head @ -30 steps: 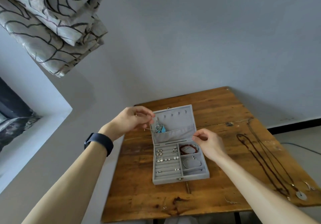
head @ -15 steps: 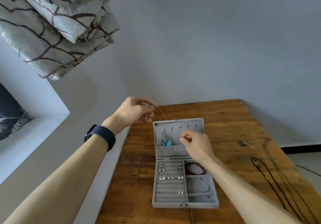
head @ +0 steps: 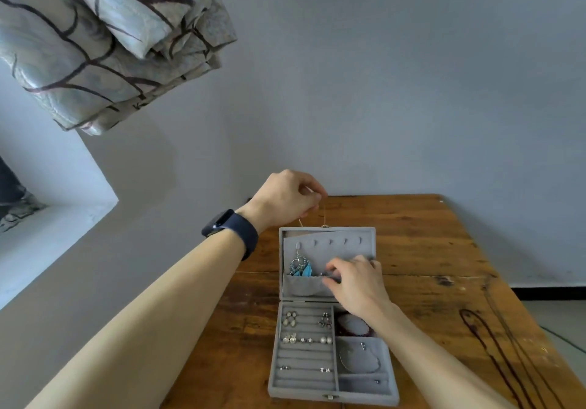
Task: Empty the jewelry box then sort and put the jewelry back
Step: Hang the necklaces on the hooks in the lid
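- Grey wall behind; patterned fabric hangs at 10 o'clock of the view, over a white ledge.
- Wooden table fills the lower right; worn planks, dark stains.
- Jewelry box, grey velvet, lies open near the table's left edge, lid laid back toward 12 o'clock, tray toward 6.
- Lid: row of small hooks along the top; one dangling earring, silver with blue, hangs from the leftmost hook into the lid pocket.
- Tray, left half: ring rolls carrying several stud earrings in pairs. Right half: dark red bracelet in the upper compartment, thin bangle in the middle one, small studs in the lowest.
- Left hand, dark watch on the wrist, is raised at 12 o'clock of the box; fingers pinched together on a thin gold chain that drops to the lid's top edge.
- Right hand rests over the pocket at 3 o'clock of the lid, fingertips curled in at the pocket mouth; whether they grip anything I cannot tell.
- Long dark necklace lies stretched on the table at 3 o'clock of the box, well apart from it.
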`<state>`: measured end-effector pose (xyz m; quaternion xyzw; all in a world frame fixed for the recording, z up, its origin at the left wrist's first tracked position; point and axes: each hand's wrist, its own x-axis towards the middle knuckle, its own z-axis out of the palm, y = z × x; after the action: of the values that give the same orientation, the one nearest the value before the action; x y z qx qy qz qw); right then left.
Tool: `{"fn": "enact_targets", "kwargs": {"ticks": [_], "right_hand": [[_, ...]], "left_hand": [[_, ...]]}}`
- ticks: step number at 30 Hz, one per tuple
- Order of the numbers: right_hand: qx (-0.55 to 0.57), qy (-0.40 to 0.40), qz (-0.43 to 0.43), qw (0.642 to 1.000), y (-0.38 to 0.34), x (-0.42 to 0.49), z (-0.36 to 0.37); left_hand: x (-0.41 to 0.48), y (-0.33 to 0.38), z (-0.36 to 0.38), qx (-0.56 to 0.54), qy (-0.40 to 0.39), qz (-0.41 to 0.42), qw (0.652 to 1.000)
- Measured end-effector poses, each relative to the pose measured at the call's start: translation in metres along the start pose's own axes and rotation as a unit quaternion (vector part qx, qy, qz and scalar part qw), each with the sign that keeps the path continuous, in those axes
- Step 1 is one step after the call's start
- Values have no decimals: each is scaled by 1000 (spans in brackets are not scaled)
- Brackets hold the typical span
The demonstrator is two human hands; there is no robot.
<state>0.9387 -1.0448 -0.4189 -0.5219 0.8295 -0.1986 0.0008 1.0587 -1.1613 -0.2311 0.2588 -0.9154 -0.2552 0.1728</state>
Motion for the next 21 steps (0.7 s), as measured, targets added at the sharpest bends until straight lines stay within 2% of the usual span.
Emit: {"fn": "enact_targets", "kwargs": {"ticks": [6, 9, 13, 17, 21], "right_hand": [[29, -28, -17, 999, 13, -7, -10], [158, 4, -6, 987, 14, -4, -17], [339, 112, 39, 933, 5, 5, -35], [413, 25, 49, 909, -8, 14, -48], [404, 52, 63, 911, -7, 17, -38]], "left_hand": [[9, -5, 19, 15, -26, -19, 999], [10, -8, 28, 25, -45, -22, 998], [12, -14, 36, 26, -62, -32, 997], [10, -21, 48, 17, -75, -45, 996], [6, -33, 61, 22, -62, -49, 997]]}}
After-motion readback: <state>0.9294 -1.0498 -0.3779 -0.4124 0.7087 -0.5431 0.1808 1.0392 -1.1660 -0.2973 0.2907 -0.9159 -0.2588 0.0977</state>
